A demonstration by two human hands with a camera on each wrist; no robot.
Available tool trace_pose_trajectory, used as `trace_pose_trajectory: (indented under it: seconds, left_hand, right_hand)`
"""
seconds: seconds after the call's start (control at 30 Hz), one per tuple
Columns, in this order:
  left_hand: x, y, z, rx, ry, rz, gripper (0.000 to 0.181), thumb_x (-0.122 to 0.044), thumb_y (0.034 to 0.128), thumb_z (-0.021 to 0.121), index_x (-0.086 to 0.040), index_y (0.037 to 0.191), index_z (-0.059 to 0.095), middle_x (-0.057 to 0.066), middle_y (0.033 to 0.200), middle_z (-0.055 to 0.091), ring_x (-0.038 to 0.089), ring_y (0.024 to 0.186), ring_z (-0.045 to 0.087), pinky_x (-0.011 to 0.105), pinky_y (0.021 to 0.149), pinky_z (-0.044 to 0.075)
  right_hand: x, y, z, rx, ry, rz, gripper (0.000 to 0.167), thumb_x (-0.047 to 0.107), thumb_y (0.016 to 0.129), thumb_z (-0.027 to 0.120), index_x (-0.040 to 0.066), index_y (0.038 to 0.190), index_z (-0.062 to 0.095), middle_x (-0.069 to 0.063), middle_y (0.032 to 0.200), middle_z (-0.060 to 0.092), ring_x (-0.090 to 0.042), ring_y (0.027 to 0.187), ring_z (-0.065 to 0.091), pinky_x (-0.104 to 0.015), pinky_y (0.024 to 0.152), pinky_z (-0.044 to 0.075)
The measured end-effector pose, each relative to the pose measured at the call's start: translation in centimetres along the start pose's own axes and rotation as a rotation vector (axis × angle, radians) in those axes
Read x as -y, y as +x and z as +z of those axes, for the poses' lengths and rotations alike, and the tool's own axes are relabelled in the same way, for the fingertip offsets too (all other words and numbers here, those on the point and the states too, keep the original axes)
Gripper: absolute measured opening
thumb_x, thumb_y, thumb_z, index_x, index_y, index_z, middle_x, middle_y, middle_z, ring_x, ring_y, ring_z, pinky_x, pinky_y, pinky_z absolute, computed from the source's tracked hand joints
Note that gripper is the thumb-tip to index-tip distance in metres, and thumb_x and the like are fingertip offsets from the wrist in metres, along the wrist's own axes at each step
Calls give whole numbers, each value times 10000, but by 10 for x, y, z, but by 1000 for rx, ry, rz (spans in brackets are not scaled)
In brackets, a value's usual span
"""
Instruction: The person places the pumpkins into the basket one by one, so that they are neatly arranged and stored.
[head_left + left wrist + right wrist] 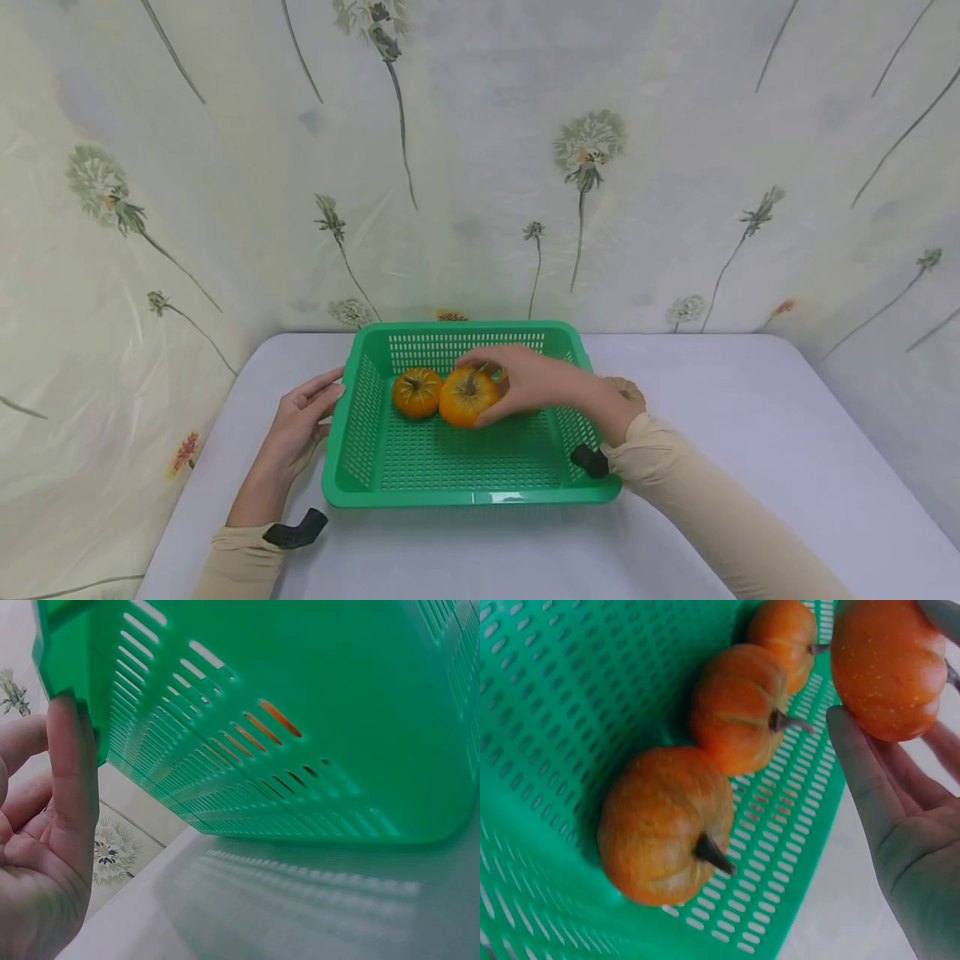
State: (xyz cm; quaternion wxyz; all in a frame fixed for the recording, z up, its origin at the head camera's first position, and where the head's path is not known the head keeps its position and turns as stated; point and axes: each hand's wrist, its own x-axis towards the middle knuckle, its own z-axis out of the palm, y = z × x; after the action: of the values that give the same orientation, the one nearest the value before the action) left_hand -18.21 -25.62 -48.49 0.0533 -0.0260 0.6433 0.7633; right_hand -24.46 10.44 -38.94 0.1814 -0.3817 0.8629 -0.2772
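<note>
The right hand pinches an orange pumpkin between thumb and fingers, inside the green basket. In the right wrist view the held pumpkin is above the basket floor, with the right hand around its side. Three more pumpkins lie in a row there, the nearest with a dark stem; the head view shows the leftmost one and the hand hides others. The left hand touches the basket's left rim; in the left wrist view a fairly straight finger rests against it.
Another pumpkin sits just outside the basket's right side, partly hidden by the right wrist. The white-covered table extends on both sides of the basket. Behind it hangs a flower-patterned cloth.
</note>
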Motion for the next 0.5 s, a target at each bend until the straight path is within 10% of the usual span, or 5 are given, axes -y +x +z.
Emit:
trace_pose_trajectory:
  seconds: [0.5]
  left_hand:
    - [0, 1, 1, -10, 14, -4, 614, -231, 1035, 658, 11, 1545, 415, -97, 1029, 747, 23, 851, 739, 187, 671, 644]
  right_hand:
    - [10, 21, 27, 91, -128, 26, 743, 474, 767, 905, 224, 1391, 587, 51, 1345, 659, -135, 1233, 601, -340, 1077, 540]
